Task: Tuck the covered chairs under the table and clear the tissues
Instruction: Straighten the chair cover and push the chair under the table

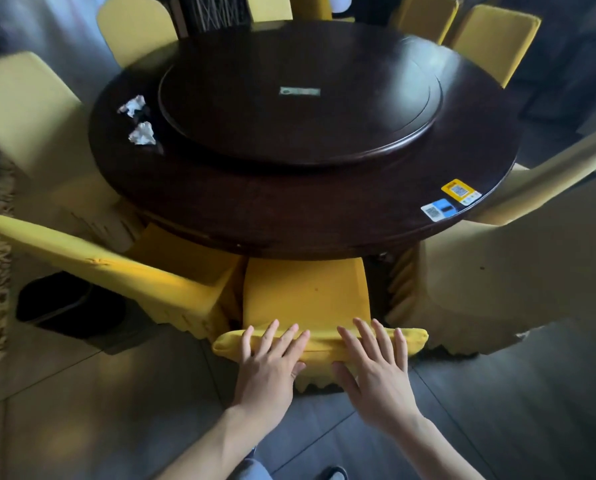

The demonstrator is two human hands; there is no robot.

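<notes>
Both hands are flat on the top of the backrest of the nearest chair (307, 296), the one in the yellow cover straight ahead. The left hand (270, 365) lies with fingers spread and straight over the top edge, thumb down the near side of the fabric; the right hand (376, 365) mirrors it just beside, fingers fanned out and pressing on the cover, nothing curled round or pinched. The chair's seat reaches forward to the rim of the round dark table (289, 216), its front edge right at the tabletop's lip, while the backrest stands clear of the table on the near side. To the left, a second covered chair (116, 271) sits at an angle, its seat partly beneath the table edge and its backrest swung outward. On the right, a paler covered chair (497, 271) stands close against the table. More yellow chairs ring the far side. Up on the tabletop, two crumpled tissues (140, 121) lie on the left part of the outer ring, one just behind the other, near the edge of the raised turntable (300, 143) in the middle. Two stickers (450, 200), one yellow and one blue-and-white, sit on the table's right rim. A black bin (64, 306) stands on the floor behind the angled chair on the left.
</notes>
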